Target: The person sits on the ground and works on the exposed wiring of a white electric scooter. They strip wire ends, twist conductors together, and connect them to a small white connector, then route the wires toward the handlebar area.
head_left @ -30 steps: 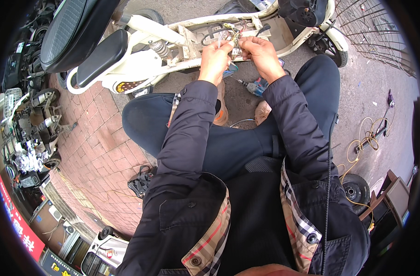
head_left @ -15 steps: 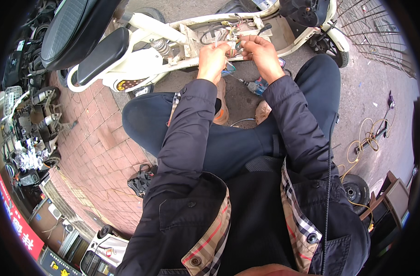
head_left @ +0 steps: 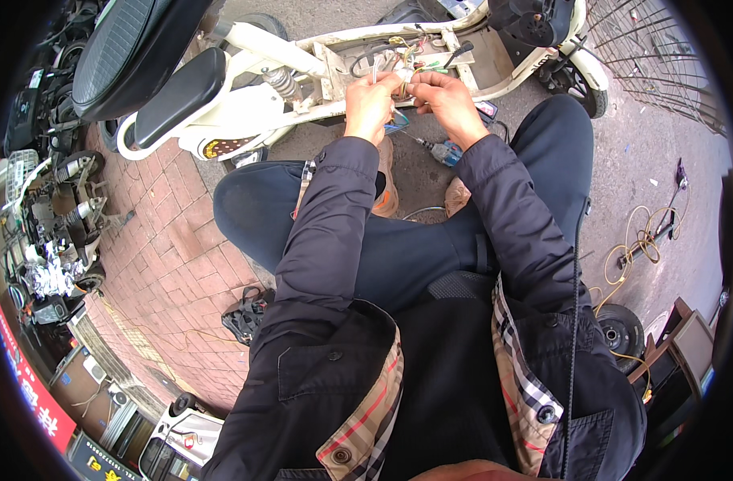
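A cream electric scooter [head_left: 274, 48] lies across the top of the view, with its footboard bay uncovered. Loose coloured wires [head_left: 405, 53] spill out of that bay. At the bay's near edge, my left hand [head_left: 370, 106] is closed in a pinch on wires, and a thin pale piece sticks up between its fingers. Just to the right, my right hand [head_left: 447, 104] pinches at the same wires, its fingertips almost meeting the left ones. The fingers partly hide the exact wire ends. Below the hands hangs a blue wire [head_left: 398, 122].
A blue power drill [head_left: 447, 152] lies on the ground between my feet and the scooter. A wire basket [head_left: 663, 56] stands at far right. Yellow cord [head_left: 643, 240] and a small wheel [head_left: 621, 333] lie to my right. A black bag [head_left: 248, 314] rests on the red bricks.
My right hand has shifted slightly left, closer to my left hand, uncovering green wires in the bay. The left hand has barely moved and keeps its pinch.
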A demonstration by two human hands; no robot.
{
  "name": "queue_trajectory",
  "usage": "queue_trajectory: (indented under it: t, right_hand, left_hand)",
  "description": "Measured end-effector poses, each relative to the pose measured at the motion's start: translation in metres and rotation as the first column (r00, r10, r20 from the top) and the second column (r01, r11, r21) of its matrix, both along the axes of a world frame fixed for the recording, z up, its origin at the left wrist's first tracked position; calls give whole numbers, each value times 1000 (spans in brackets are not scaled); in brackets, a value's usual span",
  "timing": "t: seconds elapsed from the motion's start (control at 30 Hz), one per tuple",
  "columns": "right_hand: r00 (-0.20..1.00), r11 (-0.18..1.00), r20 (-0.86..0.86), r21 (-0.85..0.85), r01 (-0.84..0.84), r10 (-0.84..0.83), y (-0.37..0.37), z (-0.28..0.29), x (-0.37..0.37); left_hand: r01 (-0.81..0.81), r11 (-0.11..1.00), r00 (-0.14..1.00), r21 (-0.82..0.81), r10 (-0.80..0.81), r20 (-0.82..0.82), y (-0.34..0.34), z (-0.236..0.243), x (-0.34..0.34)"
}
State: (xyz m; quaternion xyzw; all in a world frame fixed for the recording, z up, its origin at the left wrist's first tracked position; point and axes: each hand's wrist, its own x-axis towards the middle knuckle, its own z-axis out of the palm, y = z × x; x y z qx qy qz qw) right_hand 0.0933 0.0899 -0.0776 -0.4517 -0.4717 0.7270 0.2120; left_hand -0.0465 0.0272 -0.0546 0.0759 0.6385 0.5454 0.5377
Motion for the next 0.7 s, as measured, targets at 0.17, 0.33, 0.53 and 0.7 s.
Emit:
queue_trajectory:
  t: [0.17, 0.33, 0.53, 0.7]
  right_hand:
    - [999, 999, -28, -45, 20, -21, 3, -5, -2]
    - [992, 991, -73, -91, 94, -101, 3, -5, -3]
    - [988, 986, -67, -101, 133, -140, 4, -6, -4]
    - [986, 985, -69, -97, 142, -149, 5, -8, -4]
  left_hand:
    - [20, 1000, 1000, 4, -20, 6, -2, -4, -2]
    - [89, 995, 996, -40, -88, 30, -2, -10, -4]
    - [160, 987, 981, 6, -158, -113, -2, -19, 1]
    - [177, 984, 976, -6, -177, -131, -3, -18, -1]
